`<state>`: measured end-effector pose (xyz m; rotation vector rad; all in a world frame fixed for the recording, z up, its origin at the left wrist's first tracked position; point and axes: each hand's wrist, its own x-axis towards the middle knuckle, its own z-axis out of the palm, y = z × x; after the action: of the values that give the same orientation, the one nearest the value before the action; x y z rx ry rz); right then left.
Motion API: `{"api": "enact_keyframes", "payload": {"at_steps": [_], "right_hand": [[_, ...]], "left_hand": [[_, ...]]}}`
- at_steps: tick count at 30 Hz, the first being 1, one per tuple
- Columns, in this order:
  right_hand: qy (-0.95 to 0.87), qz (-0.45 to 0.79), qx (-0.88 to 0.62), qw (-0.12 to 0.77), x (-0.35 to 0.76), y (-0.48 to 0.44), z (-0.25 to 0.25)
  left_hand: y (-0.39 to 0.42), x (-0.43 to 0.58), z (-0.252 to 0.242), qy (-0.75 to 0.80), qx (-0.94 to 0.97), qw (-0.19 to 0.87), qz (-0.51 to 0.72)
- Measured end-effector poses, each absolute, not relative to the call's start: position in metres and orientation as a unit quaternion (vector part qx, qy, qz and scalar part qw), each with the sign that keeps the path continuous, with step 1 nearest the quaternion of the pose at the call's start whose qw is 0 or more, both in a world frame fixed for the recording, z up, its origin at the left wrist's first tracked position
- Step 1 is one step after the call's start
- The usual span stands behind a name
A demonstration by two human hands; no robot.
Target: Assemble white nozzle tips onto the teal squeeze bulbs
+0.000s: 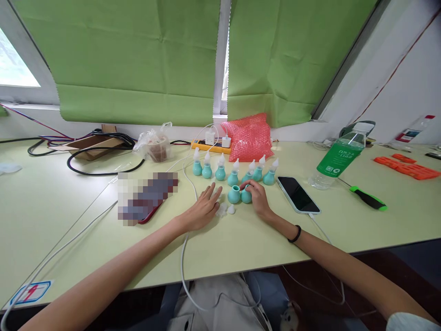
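Note:
My left hand (204, 208) lies flat on the table, fingers spread, beside small translucent tips (222, 210) and a white nozzle (231, 209). My right hand (257, 196) has its fingers wrapped round a teal squeeze bulb (245, 195), which stands on the table. Touching or nearly touching it on the left is another teal bulb (234, 195), upright with an open neck. Behind both hands stands a row of several teal bulbs (220, 173) fitted with clear pointed nozzles; a few lean or overlap one another.
A charging phone (299, 195) and a green-labelled bottle (341, 158) lie to the right, with a screwdriver (368, 197) beyond. At the left is another phone (148, 214), its screen blurred. Pink bubble wrap (251, 140) and a yellow power strip (203, 146) sit behind. A white cable (184, 257) crosses the table.

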<state>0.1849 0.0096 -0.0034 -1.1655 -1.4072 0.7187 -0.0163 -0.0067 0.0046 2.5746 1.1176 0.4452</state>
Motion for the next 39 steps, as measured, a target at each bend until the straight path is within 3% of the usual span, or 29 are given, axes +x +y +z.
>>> {"api": "enact_keyframes", "payload": {"at_steps": [3,7,14,19,22,25,29,39], "right_hand": [[-0.594,0.319,-0.48,0.562,0.184,0.01,-0.005],[-0.58,0.335,-0.461,0.582,0.181,0.009,-0.005],[-0.604,0.302,-0.471,0.567,0.178,0.005,-0.002],[-0.622,0.261,-0.47,0.569,0.178,0.006,-0.003],[-0.627,0.233,-0.478,0.57,0.178,0.007,-0.003],[-0.628,0.212,-0.487,0.569,0.178,0.007,-0.002],[-0.636,0.192,-0.486,0.568,0.178,0.008,-0.002],[-0.662,0.165,-0.477,0.555,0.181,0.009,-0.005]], "left_hand": [[-0.01,-0.014,0.006,0.397,0.897,0.15,0.124],[-0.014,-0.01,0.001,0.375,0.913,0.077,0.14],[-0.016,-0.01,0.008,0.364,0.905,0.102,0.197],[0.015,-0.016,0.041,0.42,0.854,-0.029,0.305],[0.053,-0.025,0.065,0.478,0.817,-0.1,0.306],[0.093,-0.032,0.076,0.517,0.818,-0.046,0.249],[0.123,-0.03,0.068,0.44,0.867,0.028,0.234],[0.116,-0.026,0.042,0.459,0.786,-0.007,0.415]]}}
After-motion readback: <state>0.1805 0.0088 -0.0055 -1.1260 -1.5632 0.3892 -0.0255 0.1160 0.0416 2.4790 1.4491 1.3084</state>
